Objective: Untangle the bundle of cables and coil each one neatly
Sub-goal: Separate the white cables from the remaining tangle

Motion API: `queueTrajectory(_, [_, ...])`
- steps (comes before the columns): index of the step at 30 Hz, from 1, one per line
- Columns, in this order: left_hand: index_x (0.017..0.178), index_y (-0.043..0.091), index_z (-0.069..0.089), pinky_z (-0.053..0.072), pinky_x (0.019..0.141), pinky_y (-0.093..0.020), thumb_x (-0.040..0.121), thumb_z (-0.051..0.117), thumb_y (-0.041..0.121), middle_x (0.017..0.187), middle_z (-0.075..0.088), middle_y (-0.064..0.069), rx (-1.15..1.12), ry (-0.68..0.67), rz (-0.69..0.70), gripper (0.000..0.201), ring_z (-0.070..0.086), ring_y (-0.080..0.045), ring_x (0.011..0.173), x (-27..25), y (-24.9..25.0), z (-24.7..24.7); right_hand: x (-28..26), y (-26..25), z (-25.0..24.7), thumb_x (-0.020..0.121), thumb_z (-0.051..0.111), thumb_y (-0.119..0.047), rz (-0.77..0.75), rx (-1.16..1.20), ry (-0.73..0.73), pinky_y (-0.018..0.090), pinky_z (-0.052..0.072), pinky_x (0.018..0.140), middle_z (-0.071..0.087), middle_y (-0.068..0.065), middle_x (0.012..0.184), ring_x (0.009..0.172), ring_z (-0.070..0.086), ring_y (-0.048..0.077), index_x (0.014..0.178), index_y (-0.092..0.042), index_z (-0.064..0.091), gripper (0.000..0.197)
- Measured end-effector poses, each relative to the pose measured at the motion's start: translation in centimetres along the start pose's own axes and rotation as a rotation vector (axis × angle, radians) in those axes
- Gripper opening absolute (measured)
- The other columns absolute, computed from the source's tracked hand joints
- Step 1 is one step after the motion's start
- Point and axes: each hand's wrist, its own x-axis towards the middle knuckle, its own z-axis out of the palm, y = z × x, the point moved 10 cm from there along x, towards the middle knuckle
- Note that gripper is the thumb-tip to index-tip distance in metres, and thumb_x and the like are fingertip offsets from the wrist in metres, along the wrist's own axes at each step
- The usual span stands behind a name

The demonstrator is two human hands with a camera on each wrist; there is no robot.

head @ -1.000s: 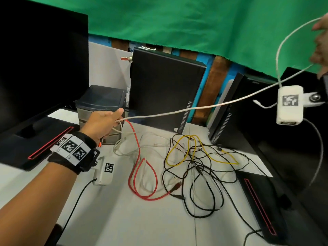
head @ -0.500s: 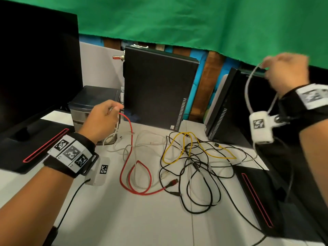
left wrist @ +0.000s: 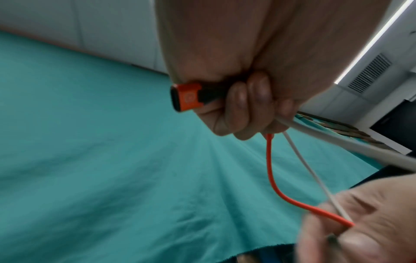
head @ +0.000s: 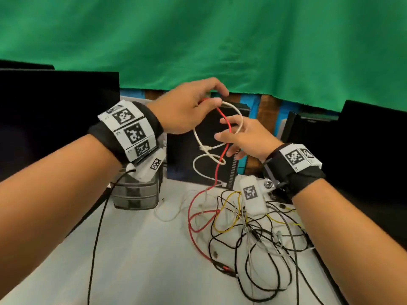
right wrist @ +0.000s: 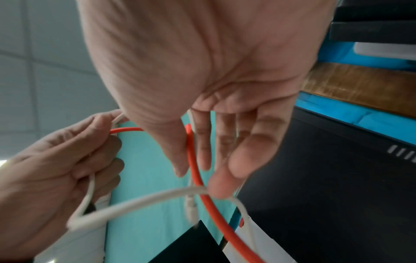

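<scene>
My left hand is raised above the table and grips the red cable and a white cable together. In the left wrist view its fingers curl round the red cable's orange plug. The white cable hangs in loops between both hands. My right hand reaches into the top loop with its fingers straight. The red cable runs between its thumb and forefinger, and the white cable lies across its fingertips. A tangle of black and yellow cables lies on the white table.
Black computer cases stand behind the hands, with a grey drawer box to their left. Dark monitors flank the table at the left and right. A green cloth hangs behind. The left wrist camera's black lead trails over the table.
My left hand has lifted off the table with the red and white cables. My right hand has come down from the upper right to meet it, and the stretched white cable now hangs in loops.
</scene>
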Motion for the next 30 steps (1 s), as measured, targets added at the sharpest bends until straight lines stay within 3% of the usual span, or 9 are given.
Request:
queueTrajectory(4, [0.111,0.012,0.067,0.029,0.052,-0.009,0.101,0.056,0.028,0.063,0.051,0.013,0.24,0.056,0.107,0.021,0.048,0.01,0.053,3.1,2.8,-3.7,-0.1,-1.0,-0.1,0.098,0.061,-0.016,-0.035,0.085,-0.063,0.02,0.043,0.038,0.074,0.008,0.086,0.046,0.06,0.014,0.105,-0.013,0.065,0.009])
queueTrajectory(6, [0.105,0.011,0.071,0.026,0.05,-0.011,0.1,0.058,0.031,0.06,0.044,0.015,0.323,0.118,0.108,0.025,0.047,0.003,0.052,4.2,3.2,-5.9,0.1,-1.5,-1.5,0.099,0.058,-0.012,-0.073,0.073,-0.02,0.019,0.039,0.035,0.071,0.003,0.068,0.04,0.055,0.011,0.088,-0.013,0.064,0.012])
queueTrajectory(12, [0.101,0.013,0.072,0.027,0.052,-0.022,0.098,0.059,0.038,0.061,0.047,0.007,0.351,0.251,0.056,0.028,0.038,-0.007,0.052,5.4,2.8,-10.6,-0.1,-2.4,-9.1,0.096,0.062,-0.013,-0.152,0.093,0.28,0.015,0.031,0.031,0.063,-0.003,0.049,0.028,0.043,0.007,0.083,-0.005,0.065,0.017])
queueTrajectory(17, [0.091,0.018,0.058,0.053,0.078,-0.036,0.102,0.046,0.038,0.079,0.071,0.0,0.262,0.339,-0.295,0.025,0.064,-0.021,0.073,4.4,-4.3,-10.1,-1.9,-2.6,-14.3,0.099,0.057,-0.018,-0.176,0.057,0.468,0.016,0.031,0.029,0.067,0.001,0.057,0.027,0.044,0.007,0.074,-0.012,0.064,0.027])
queueTrajectory(19, [0.083,0.02,0.05,0.057,0.079,-0.043,0.103,0.043,0.035,0.081,0.073,0.0,0.118,0.391,-0.463,0.026,0.07,-0.022,0.075,2.9,-8.6,-8.9,-2.9,-1.5,-16.8,0.098,0.058,-0.02,-0.125,0.038,0.57,0.016,0.03,0.029,0.067,0.002,0.062,0.027,0.043,0.007,0.071,-0.015,0.064,0.028])
queueTrajectory(22, [0.082,0.018,0.047,0.05,0.05,-0.029,0.105,0.043,0.028,0.078,0.071,-0.008,-0.158,0.35,-0.642,0.026,0.063,-0.011,0.043,-0.1,-13.5,-4.1,-4.3,-0.2,-20.1,0.095,0.061,-0.022,-0.064,0.036,0.69,0.016,0.03,0.031,0.061,0.004,0.065,0.028,0.041,0.005,0.074,-0.014,0.065,0.023])
queueTrajectory(25, [0.079,0.018,0.045,0.038,0.038,-0.02,0.106,0.043,0.025,0.067,0.062,-0.009,-0.242,0.22,-0.755,0.028,0.055,-0.013,0.032,-3.2,-17.0,2.3,-4.8,-0.1,-22.8,0.095,0.061,-0.018,-0.042,0.135,0.728,0.017,0.035,0.034,0.054,0.007,0.063,0.032,0.046,0.007,0.076,-0.011,0.062,0.02])
queueTrajectory(28, [0.073,0.018,0.049,0.044,0.052,-0.028,0.104,0.049,0.025,0.063,0.056,-0.011,-0.125,0.171,-0.804,0.032,0.059,-0.03,0.051,-5.8,-19.1,5.2,-4.8,-0.9,-26.7,0.095,0.059,-0.014,-0.053,0.264,0.808,0.021,0.051,0.051,0.056,0.005,0.071,0.044,0.06,0.009,0.079,-0.014,0.054,0.016])
queueTrajectory(30, [0.073,0.017,0.054,0.046,0.069,-0.035,0.102,0.052,0.027,0.077,0.061,-0.014,0.118,0.107,-0.788,0.03,0.06,-0.037,0.075,-7.5,-19.6,5.7,-5.0,-1.6,-28.8,0.095,0.056,-0.013,-0.099,0.334,0.872,0.022,0.054,0.056,0.056,0.004,0.072,0.051,0.065,0.01,0.081,-0.014,0.053,0.014])
